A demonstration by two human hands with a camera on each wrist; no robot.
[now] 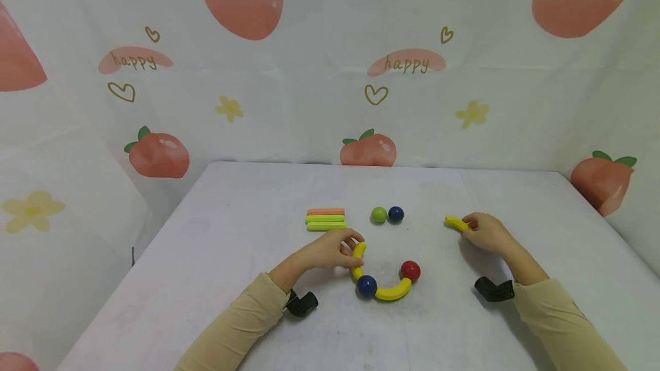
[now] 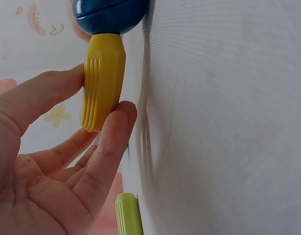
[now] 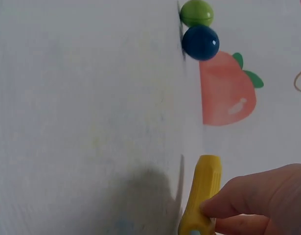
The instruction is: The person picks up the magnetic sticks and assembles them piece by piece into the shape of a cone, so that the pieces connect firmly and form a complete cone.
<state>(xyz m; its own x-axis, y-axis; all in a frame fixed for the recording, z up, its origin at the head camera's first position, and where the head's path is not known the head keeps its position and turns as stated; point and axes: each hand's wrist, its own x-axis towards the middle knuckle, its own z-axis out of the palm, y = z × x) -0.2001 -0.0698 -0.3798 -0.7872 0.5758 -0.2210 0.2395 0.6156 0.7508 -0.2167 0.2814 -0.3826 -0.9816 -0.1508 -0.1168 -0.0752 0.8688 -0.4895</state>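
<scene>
Nearest on the white table, a curved yellow rod runs between a blue ball and a red ball. The left hand pinches a second yellow rod — its end against the blue ball. The right hand, well apart, pinches a separate yellow rod between thumb and fingers. Farther back: three sticks, then a green ball beside a dark ball.

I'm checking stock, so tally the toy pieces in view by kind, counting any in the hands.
Balls: 4
Curved yellow pieces: 3
Straight sticks: 3
Total: 10
</scene>
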